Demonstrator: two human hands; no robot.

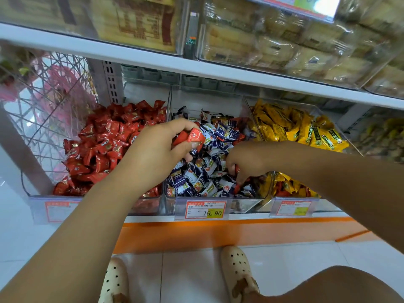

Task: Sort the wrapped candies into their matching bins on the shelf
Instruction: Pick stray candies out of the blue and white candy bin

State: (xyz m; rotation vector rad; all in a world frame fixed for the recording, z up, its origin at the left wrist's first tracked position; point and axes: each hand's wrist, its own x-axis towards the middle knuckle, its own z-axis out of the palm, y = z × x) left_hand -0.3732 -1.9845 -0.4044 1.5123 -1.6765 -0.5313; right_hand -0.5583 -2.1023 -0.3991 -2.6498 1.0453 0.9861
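While the left hand [157, 147] clutches red foil-wrapped candies [193, 136] above the clear plastic middle bin [207, 99] of blue-and-white sweets, the right hand [247, 160], pinching another red candy [236, 169] there, should lift cleanly, then both empty into the red-filled left bin [146, 92].

Your left hand [159, 145] hides most of the red candies [195, 136] it grips. Your right hand [247, 160] buries its fingertips among blue-and-white candies [209, 165], so you cannot tell its hold.
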